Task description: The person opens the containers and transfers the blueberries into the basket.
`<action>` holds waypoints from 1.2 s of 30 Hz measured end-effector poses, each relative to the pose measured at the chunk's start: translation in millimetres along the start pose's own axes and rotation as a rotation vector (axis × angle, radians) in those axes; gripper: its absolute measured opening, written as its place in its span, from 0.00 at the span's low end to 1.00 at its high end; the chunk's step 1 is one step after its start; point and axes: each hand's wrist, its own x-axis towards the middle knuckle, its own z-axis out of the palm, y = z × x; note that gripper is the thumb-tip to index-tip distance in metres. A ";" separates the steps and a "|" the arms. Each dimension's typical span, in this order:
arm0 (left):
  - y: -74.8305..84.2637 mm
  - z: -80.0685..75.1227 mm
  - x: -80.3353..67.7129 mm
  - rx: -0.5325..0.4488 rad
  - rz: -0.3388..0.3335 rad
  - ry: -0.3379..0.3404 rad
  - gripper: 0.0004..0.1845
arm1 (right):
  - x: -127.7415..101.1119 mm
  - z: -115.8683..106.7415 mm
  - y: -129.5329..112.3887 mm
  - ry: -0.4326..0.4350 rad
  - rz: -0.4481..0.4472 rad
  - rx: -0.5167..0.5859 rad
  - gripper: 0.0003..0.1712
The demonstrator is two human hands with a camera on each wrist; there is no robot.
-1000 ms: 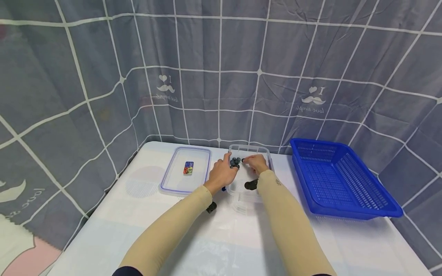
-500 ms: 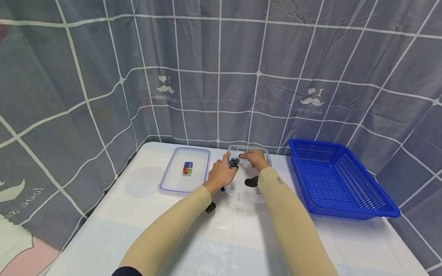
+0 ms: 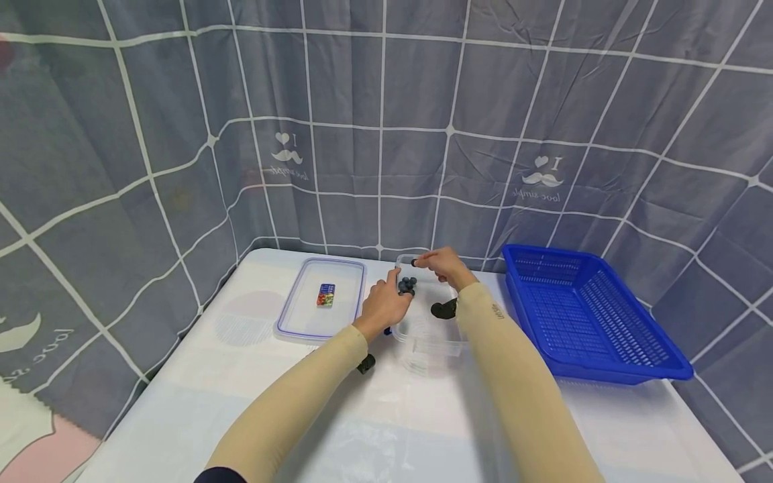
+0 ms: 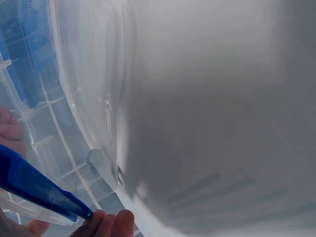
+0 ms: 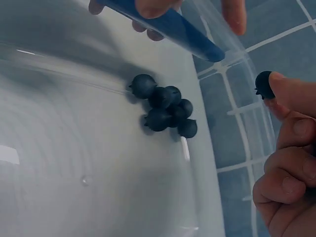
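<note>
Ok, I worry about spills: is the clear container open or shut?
Open: the container holds uncovered berries, and a lid lies flat beside it.

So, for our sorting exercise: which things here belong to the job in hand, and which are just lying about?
Seemingly in the job:
clear plastic container and the blue strip at its side, held by the left hand
blueberries inside it
single blueberry pinched in the right hand

Apparently lying about:
blue plastic basket
blue-edged lid
fruit label on it
</note>
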 end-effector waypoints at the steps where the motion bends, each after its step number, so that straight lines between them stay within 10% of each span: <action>1: 0.1 -0.1 -0.1 -0.001 0.000 0.000 0.36 | -1.5 -1.8 -1.8 -0.010 -0.008 -0.005 0.20; 36: -4.1 -0.5 -0.9 -0.020 0.029 0.010 0.36 | -47.8 -109.8 -14.5 -0.095 -0.053 -0.134 0.28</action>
